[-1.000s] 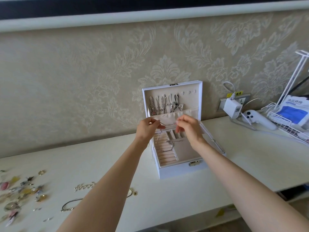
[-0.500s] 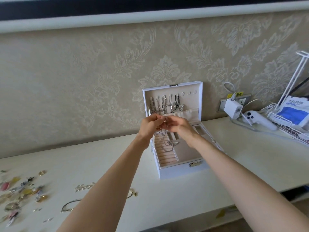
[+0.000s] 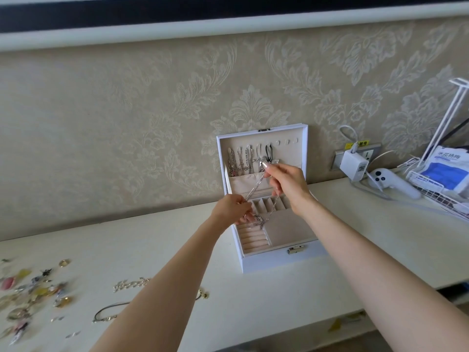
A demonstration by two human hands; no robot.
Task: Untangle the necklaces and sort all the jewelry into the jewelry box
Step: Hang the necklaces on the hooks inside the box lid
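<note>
My left hand (image 3: 234, 209) and right hand (image 3: 285, 179) pinch the silver necklace (image 3: 254, 187) above the jewelry box (image 3: 274, 262); loose chain may snag hung necklaces (image 3: 241, 161), re-tangling.

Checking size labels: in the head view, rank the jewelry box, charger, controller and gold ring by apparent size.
1. jewelry box
2. controller and charger: too alike to separate
3. gold ring, clearly smallest

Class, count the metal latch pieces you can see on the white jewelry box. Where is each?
2. One latch piece sits at the top edge of the open lid; the other is on the box's front wall. Others may be hidden.
</note>
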